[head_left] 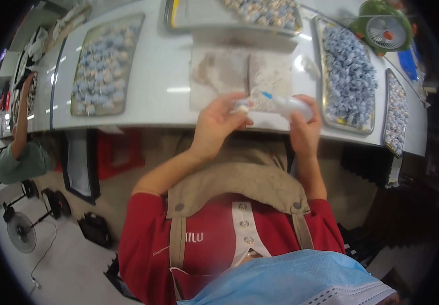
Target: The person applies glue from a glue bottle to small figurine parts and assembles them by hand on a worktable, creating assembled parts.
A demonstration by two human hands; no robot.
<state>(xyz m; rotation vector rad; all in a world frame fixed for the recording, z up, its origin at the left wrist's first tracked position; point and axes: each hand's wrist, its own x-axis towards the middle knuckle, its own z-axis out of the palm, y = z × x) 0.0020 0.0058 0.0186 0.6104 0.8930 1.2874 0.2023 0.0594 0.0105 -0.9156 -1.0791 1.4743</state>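
My left hand (217,122) pinches a small pale piece (242,105), blue-grey and cream, just above the table's near edge. Closed round a white squeeze bottle (295,108) is my right hand (305,124). The bottle's blue tip points left toward the small piece, with a short gap between them. Beneath both hands lies a stained, pale work sheet (219,76). The piece is blurred and partly covered by my fingers, so its exact kind does not show.
Trays of small blue-grey and cream pieces stand around: a left tray (134,66), a far tray (199,23), a right tray (322,76) and a narrow one (389,109). A green fan (382,30) sits far right. Another person's arm (22,114) works at far left.
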